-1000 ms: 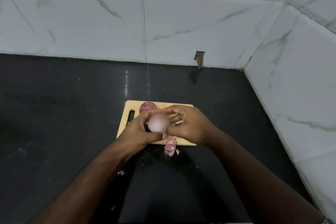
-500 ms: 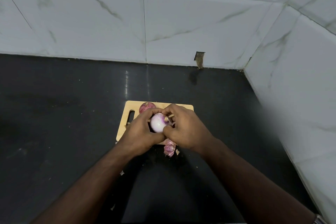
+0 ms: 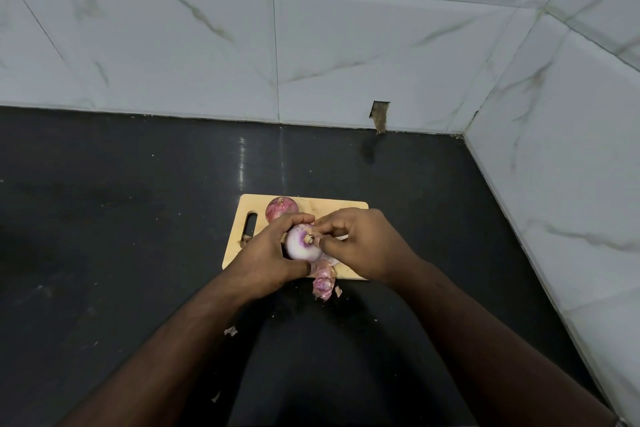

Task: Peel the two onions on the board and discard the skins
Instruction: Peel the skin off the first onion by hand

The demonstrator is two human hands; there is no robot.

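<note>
Peeled onion [image 3: 302, 246] at frame centre, gripped by left hand [image 3: 268, 262]; root end pinched by right hand [image 3: 360, 246] fingers, over board [image 3: 239, 246].

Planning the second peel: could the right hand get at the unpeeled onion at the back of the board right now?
Probably not yet: the right hand is picking at the peeled onion. Otherwise the unpeeled onion sits uncovered just beyond the left hand.

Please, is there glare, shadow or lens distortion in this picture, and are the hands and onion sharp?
Head view: a pale vertical glare streak lies on the black counter behind the cutting board; the tile lines bow near the edges, a wide-angle effect; the foreground between the forearms is dark; the left hand, right hand and peeled onion are fairly sharp.
</note>
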